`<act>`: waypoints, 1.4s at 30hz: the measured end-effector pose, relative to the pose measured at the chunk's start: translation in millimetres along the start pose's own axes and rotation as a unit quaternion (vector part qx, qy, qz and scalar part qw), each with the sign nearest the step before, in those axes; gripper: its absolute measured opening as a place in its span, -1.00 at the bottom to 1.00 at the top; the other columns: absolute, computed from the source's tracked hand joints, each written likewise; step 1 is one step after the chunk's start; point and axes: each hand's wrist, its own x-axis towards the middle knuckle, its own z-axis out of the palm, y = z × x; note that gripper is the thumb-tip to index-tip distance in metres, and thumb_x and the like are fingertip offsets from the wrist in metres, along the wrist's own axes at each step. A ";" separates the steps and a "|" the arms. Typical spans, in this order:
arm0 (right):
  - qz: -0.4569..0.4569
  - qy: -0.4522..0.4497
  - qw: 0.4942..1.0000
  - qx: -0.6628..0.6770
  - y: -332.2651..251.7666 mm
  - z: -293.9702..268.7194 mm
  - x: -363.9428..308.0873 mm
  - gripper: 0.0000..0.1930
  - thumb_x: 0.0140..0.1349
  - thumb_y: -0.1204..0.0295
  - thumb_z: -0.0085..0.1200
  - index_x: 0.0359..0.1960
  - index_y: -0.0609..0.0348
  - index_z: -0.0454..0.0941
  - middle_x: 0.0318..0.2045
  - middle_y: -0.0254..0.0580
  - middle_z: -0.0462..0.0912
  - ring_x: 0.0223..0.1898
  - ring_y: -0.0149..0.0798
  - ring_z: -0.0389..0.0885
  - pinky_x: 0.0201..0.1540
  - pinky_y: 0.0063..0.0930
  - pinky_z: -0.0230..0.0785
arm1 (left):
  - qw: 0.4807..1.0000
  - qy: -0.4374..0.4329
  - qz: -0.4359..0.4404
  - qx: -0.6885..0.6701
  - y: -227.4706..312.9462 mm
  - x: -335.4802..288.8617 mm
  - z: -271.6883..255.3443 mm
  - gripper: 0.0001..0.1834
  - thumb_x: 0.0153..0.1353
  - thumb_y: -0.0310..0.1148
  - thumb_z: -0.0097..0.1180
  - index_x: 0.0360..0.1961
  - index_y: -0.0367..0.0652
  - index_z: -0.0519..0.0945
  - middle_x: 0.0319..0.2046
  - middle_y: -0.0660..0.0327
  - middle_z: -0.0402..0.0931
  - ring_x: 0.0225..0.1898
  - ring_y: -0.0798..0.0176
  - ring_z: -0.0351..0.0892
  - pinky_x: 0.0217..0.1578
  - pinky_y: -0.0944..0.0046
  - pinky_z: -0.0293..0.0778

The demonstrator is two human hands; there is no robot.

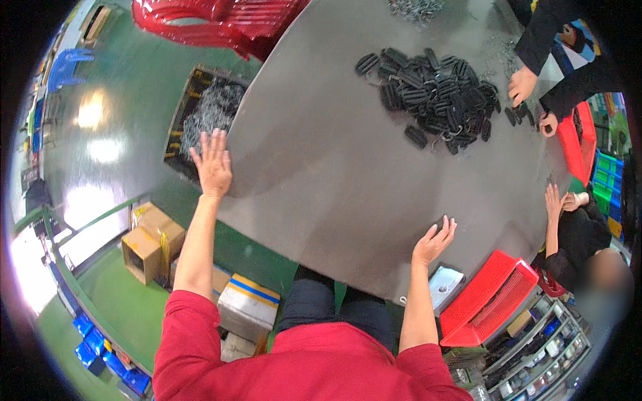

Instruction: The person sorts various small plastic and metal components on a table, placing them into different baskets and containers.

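My left hand is stretched out at the left edge of the grey table, fingers spread and nothing in it. Right beside its fingertips is a dark crate of tangled grey metal pieces, lower than the tabletop. Over the near right part of the table, my right hand is open and holds nothing, its fingers slightly bent. A heap of black ribbed oval pieces, some with thin wire-like ends, lies farther off on the table, apart from both hands.
Co-workers' hands handle black pieces at the far right; another person's hands are at the right edge. A red basket and white box stand near my right forearm. A red chair is far left; cartons lie below.
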 end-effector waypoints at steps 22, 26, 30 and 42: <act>0.024 0.100 0.974 0.200 -87.5 54.4 155.7 -0.53 0.26 0.30 -0.09 0.18 0.14 0.21 0.15 0.10 0.28 0.22 0.13 0.20 0.22 0.03 0.05 | 0.896 0.065 0.243 -0.366 404.0 159.6 4.4 -0.53 0.16 -0.31 0.00 0.12 -0.11 0.33 0.09 0.04 0.24 0.16 -0.04 0.17 0.18 -0.06 0.05; 0.044 0.076 0.957 0.277 -67.1 38.4 123.1 -0.56 0.26 0.37 -0.10 0.17 0.18 0.23 0.16 0.12 0.27 0.20 0.16 0.21 0.22 -0.07 0.11 | 0.874 0.026 0.187 -0.449 453.1 90.4 -2.7 -0.48 0.12 -0.45 0.03 0.15 -0.17 0.29 0.14 0.00 0.19 0.18 -0.08 0.11 0.20 0.00 0.07; 0.043 0.093 0.958 0.268 -27.4 15.6 93.1 -0.58 0.22 0.44 -0.06 0.14 0.16 0.28 0.12 0.07 0.32 0.13 0.11 0.30 0.18 -0.14 0.17 | 0.829 -0.051 0.154 -0.536 478.3 34.9 -10.7 -0.49 0.08 -0.55 0.05 0.11 -0.15 0.35 0.08 0.03 0.28 0.12 -0.06 0.23 0.13 0.09 0.21; 0.329 -0.053 0.719 0.610 98.3 -52.0 87.6 -0.76 0.08 0.49 0.17 -0.20 0.21 0.47 -0.33 -0.28 0.56 -0.39 -0.47 0.54 -0.38 -0.62 0.34 | 0.466 -0.359 -0.163 -0.792 423.5 38.5 -36.6 -0.76 0.24 -0.42 0.01 -0.07 -0.22 0.43 -0.17 0.16 0.53 -0.18 0.25 0.57 -0.21 0.30 0.52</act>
